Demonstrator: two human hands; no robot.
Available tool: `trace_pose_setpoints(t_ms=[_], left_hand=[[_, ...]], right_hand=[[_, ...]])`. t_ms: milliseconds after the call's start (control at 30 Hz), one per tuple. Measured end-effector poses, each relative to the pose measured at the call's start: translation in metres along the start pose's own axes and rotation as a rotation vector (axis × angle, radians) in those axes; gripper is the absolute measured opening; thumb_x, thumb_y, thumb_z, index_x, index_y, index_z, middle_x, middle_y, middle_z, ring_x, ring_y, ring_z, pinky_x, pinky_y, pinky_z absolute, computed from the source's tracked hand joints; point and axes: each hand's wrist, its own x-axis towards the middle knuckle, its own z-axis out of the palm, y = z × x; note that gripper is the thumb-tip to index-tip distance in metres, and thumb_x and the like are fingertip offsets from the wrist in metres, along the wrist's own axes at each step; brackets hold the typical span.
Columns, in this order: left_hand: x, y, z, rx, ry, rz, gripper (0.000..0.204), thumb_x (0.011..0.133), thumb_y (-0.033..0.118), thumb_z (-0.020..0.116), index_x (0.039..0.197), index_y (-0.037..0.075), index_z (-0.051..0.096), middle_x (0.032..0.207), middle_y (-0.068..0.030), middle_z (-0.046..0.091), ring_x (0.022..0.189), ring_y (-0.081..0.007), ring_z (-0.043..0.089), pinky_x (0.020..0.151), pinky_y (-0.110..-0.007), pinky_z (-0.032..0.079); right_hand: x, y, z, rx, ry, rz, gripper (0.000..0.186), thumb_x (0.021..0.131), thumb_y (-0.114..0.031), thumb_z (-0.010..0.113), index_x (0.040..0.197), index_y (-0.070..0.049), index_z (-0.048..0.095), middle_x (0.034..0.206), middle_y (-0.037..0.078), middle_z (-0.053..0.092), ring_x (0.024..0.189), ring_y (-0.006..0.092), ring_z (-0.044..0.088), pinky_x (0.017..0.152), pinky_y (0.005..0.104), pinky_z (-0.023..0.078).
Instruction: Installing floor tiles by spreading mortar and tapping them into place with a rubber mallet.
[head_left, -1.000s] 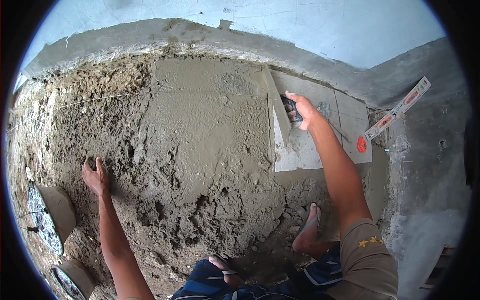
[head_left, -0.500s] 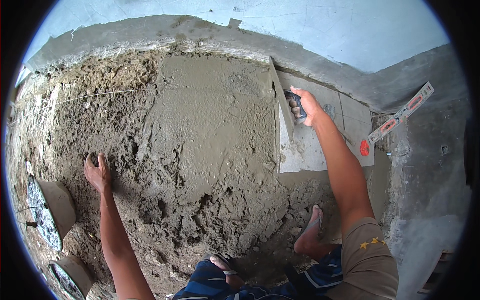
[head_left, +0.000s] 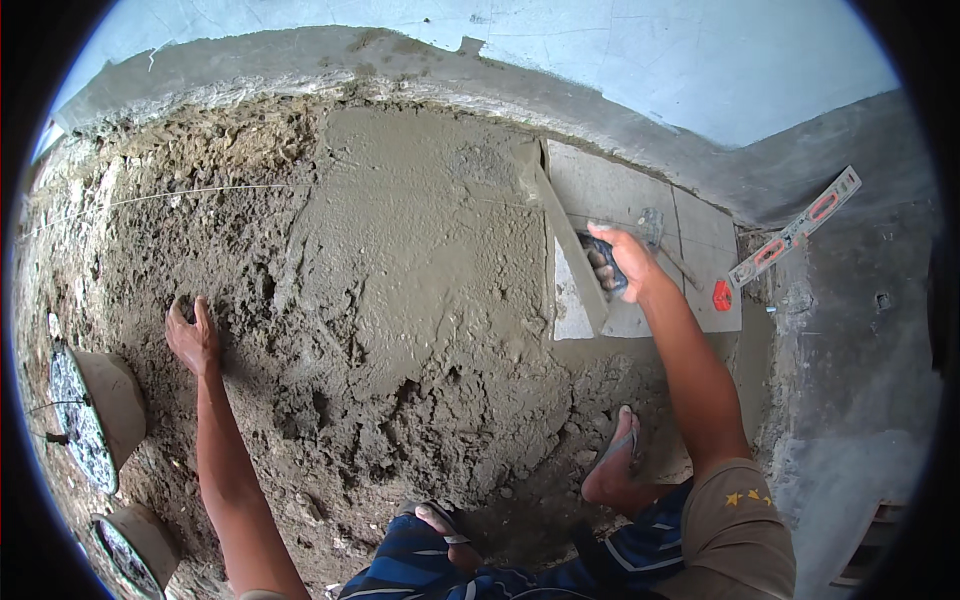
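While the right hand (head_left: 622, 262) gripped the black handle of a long, straight-edged float (head_left: 572, 240), its fingers wrapped fully round it, the left hand (head_left: 193, 340) hung over rough, dark ground far to the left, its fingers parted and curved, with nothing visible in its grasp. Whether its fingertips touched the ground could not be told.

The float slanted along the border between a smoothed bed of wet mortar (head_left: 420, 240) and pale tiles (head_left: 600, 180): its far end lay at the mortar's edge near the wall (head_left: 560, 60), its near end over the tile. Whether the blade pressed down along its whole length was unclear.

Levelling well seemed to call for a firm wrist, an even blade angle, light pressure and long strokes, using the tile surface as a height guide without scraping or shifting it.

Most room for a stroke lay leftward over the mortar, which broke into lumps toward the feet (head_left: 612, 465). The wall base limited the far side. To the right, a small trowel (head_left: 650, 228) and a red case (head_left: 722, 295) lay on the tiles, and a spirit level (head_left: 795, 228) leaned beyond, so a wide backswing risked knocking them.
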Motion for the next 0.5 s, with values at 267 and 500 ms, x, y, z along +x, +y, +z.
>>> trace_pose_setpoints(t_ms=[267, 500], left_hand=[[-0.003, 0.007, -0.006, -0.059, 0.012, 0.019, 0.064, 0.099, 0.052, 0.062, 0.136, -0.001, 0.061, 0.137, -0.0215, 0.064, 0.129, -0.0399, 0.056, 0.113, -0.048, 0.040], [-0.004, 0.008, -0.008, -0.072, 0.001, 0.008, 0.063, 0.099, 0.052, 0.062, 0.136, 0.001, 0.061, 0.137, -0.0206, 0.063, 0.131, -0.0389, 0.055, 0.114, -0.048, 0.039]], right_hand=[[0.034, 0.021, 0.017, 0.143, 0.121, -0.186, 0.035, 0.094, -0.053, 0.068, 0.081, -0.025, 0.051, 0.066, -0.007, 0.046, 0.050, 0.0077, 0.040, 0.044, 0.0267, 0.031], [0.071, 0.015, 0.048, 0.239, 0.193, -0.209, 0.033, 0.094, -0.053, 0.068, 0.085, -0.024, 0.055, 0.066, -0.007, 0.047, 0.049, 0.0089, 0.041, 0.044, 0.0272, 0.032]])
